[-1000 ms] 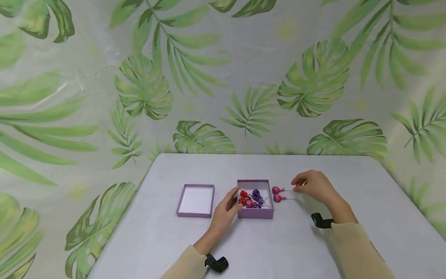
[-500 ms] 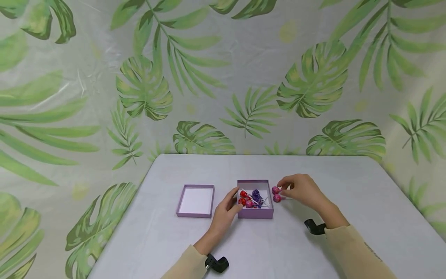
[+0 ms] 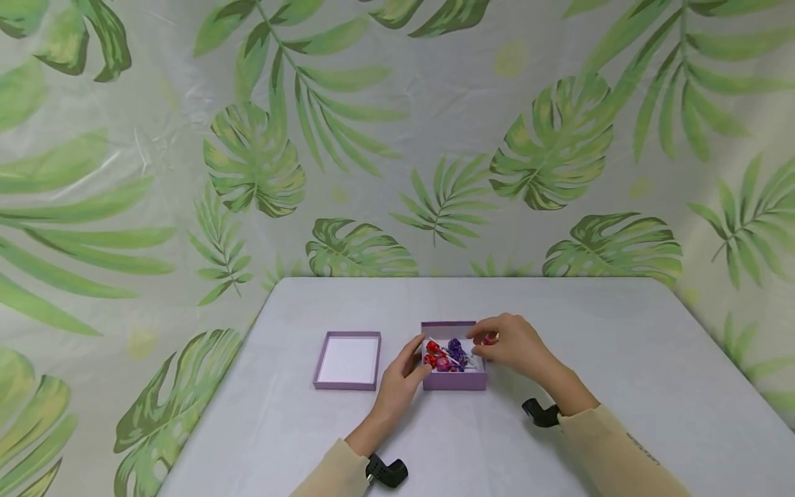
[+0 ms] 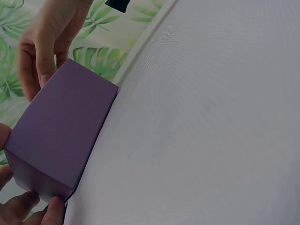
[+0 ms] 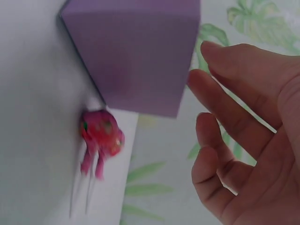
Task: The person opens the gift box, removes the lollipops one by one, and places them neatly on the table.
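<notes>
A purple box [image 3: 455, 381] holds several lollipops [image 3: 442, 360] in red, pink and dark purple wrappers, their white sticks lying among them. My left hand [image 3: 397, 379] holds the box at its left side, fingers along the wall and thumb by the front corner. Over the box's right rim is my right hand [image 3: 512, 343], its fingers loosely bent and nothing between them. In the right wrist view two pink-wrapped lollipops [image 5: 102, 133] lie side by side on the table, close against the box; the right hand mostly hides them in the head view.
A shallow purple lid [image 3: 346, 384] with a white inside lies left of the box. All this stands on a white-covered table [image 3: 298, 442], with a leaf-patterned backdrop [image 3: 447, 124] behind it. Each wrist wears a black camera [image 3: 388, 471].
My right hand has moved left, from the stick ends of the loose pink lollipops, past their heads, to the box's right rim. The left hand and box stay put.
</notes>
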Demonstrator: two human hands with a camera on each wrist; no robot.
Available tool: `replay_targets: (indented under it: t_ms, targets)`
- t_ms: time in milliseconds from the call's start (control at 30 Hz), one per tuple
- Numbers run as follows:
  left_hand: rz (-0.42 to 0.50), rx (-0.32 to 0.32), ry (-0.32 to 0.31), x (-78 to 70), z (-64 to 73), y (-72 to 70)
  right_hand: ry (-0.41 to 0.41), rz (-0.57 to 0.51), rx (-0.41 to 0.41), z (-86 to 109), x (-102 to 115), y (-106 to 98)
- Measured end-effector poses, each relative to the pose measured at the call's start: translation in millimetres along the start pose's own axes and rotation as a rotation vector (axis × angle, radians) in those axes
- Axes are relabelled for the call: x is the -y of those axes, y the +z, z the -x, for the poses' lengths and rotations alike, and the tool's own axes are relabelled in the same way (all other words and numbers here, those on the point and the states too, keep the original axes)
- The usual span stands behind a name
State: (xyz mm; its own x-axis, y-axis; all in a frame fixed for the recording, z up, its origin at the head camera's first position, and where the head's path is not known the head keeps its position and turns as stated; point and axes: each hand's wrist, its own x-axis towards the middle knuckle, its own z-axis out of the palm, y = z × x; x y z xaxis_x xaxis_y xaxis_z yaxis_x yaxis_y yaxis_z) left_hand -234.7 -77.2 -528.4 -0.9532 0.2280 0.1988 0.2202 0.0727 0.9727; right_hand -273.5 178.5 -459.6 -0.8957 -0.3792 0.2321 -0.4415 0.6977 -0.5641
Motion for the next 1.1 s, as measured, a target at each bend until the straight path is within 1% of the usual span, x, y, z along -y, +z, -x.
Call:
replay_targets:
  t_ms: [100,167,267,333,433,567,633,700,833,967,1100]
  targets:
    - [0.006,0.013,0.006,-13.1,5.5,-1.3,-0.035,0.013,0.030,-2.5,6,8]
    - [0.008,0.010,0.012,-9.7,4.9,-1.1,-0.063,0.016,0.044,-4.3,9,15]
    - [-0.003,-0.006,0.025,5.4,1.6,-0.3,-0.111,0.018,0.058,-7.5,13,24]
    - [-0.019,-0.018,0.016,15.7,-1.1,-0.3,-0.139,0.026,0.071,-10.1,15,30]
    - [-0.031,-0.030,0.021,16.2,-1.7,-0.8,-0.162,0.058,0.089,-15.2,16,36]
    - [-0.031,-0.029,0.044,15.3,-4.9,-0.2,-0.194,0.138,0.071,-21.8,15,40]
    - [-0.040,-0.024,0.041,14.8,-4.6,-0.4,-0.208,0.175,0.065,-23.9,15,44]
    - [-0.053,-0.020,0.036,14.3,-2.2,-1.5,-0.215,0.198,0.072,-25.3,16,48]
    - [-0.065,-0.018,0.012,13.9,1.3,-2.9,-0.192,0.235,0.088,-27.1,16,55]
    - [-0.069,-0.014,0.013,12.9,-0.3,-4.0,-0.160,0.248,0.082,-28.6,18,56]
    - [-0.070,-0.010,0.009,14.6,-1.6,-3.1,-0.151,0.268,0.097,-29.2,18,54]
